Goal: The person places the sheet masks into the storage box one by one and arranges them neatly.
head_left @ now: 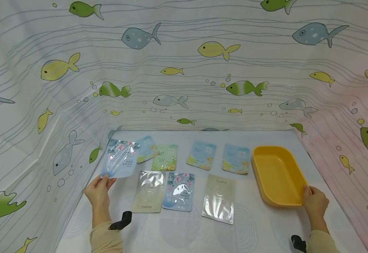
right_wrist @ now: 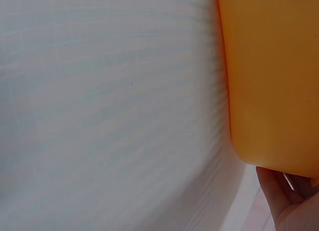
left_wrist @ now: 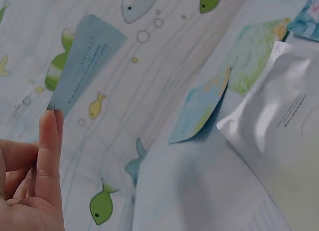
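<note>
Fish-print cloth table [head_left: 266, 228], face-mask sachets left of a yellow tub [head_left: 277, 175].
Left hand [head_left: 99, 191] pinches a floral sachet [head_left: 120, 160]; right hand [head_left: 313, 202] grips the tub's near corner.

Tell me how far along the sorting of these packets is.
Done: nothing lies in the yellow tray yet. In hand: the left hand pinches one blue packet by its corner, lifted off the table; the right hand grips the tray's near corner. Left: seven packets lie flat on the table.

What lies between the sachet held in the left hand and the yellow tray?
Nothing upright. The left hand lifts the sachet; the other sachets lie flat on the table between it and the yellow tray, gripped by the right hand.
</note>
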### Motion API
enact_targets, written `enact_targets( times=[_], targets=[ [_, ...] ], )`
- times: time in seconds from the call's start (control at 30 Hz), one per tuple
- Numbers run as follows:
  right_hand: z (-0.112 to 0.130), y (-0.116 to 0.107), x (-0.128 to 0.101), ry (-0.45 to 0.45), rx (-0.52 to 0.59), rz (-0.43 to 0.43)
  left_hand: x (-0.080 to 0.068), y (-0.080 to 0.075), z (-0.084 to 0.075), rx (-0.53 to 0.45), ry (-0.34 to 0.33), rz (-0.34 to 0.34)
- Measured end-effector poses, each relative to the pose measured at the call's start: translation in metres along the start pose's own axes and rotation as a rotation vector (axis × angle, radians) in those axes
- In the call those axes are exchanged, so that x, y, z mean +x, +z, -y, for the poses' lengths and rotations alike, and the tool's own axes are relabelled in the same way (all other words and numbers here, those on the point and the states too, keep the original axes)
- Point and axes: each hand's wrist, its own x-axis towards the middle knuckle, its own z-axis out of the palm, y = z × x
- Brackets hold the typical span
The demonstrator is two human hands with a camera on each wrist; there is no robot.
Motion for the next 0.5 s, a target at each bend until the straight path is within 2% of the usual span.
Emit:
enact_targets(
  times=[0.2,0.5],
  targets=[
    [-0.001,-0.001,0.001,-0.014,-0.001,-0.008,-0.007,0.02,0.004,0.021,0.01,0.052],
    [0.001,-0.001,0.002,-0.012,0.009,-0.02,-0.026,0.063,0.019,0.023,0.018,0.133]
  ],
)
